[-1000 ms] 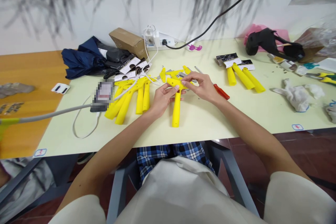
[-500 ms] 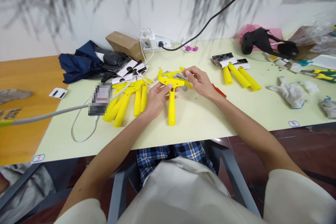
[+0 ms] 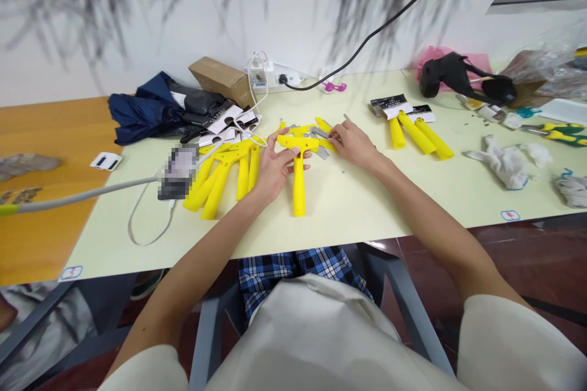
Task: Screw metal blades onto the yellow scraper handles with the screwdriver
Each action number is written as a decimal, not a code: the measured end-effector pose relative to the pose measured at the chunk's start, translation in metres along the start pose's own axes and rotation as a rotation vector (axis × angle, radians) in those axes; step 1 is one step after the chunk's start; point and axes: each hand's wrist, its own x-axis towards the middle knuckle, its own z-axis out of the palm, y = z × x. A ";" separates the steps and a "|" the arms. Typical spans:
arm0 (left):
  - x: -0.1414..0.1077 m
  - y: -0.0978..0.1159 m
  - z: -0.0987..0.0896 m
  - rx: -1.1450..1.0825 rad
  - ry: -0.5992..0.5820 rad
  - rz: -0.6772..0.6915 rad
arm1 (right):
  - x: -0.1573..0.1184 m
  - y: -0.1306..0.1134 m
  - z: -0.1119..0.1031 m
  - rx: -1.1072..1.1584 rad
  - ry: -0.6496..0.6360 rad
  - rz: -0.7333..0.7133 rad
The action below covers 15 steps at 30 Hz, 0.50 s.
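A yellow T-shaped plastic scraper handle (image 3: 299, 186) stands out in front of me, its crosspiece away from my body and its grip toward me. My left hand (image 3: 274, 170) is closed around the crosspiece from the left, fingers passing beneath it. My right hand (image 3: 355, 143) is closed just right of it, its fingertips by the small metal parts (image 3: 314, 133). A thin grey rod (image 3: 347, 116) sticks up from the right fingers; the rest of it is hidden. Behind the handle lie more yellow pieces (image 3: 324, 124) and a flat metal blade (image 3: 322, 153).
Several yellow scrapers (image 3: 215, 189) are heaped on the left beside a cable with a blurred box (image 3: 178, 172). More carded yellow scrapers (image 3: 419, 135) lie to the right. Gloves (image 3: 504, 162), pliers (image 3: 562, 131), a power strip (image 3: 284, 78) and a cardboard box (image 3: 222, 80) are around.
My right hand has shifted slightly right, and a grey rod now points up from it. The red object beside that hand no longer shows. My left hand still holds the scraper handle.
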 end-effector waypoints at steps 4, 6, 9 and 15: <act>-0.001 0.000 0.001 0.018 -0.015 -0.024 | -0.001 0.001 0.000 0.024 0.005 -0.002; -0.002 0.000 0.002 0.036 -0.020 -0.024 | -0.001 0.000 -0.001 -0.008 0.005 -0.015; -0.002 -0.002 0.002 0.069 -0.043 -0.011 | -0.001 -0.004 -0.002 -0.091 0.003 -0.025; 0.000 -0.010 -0.001 0.138 -0.100 -0.020 | -0.002 -0.010 0.000 -0.186 0.011 -0.012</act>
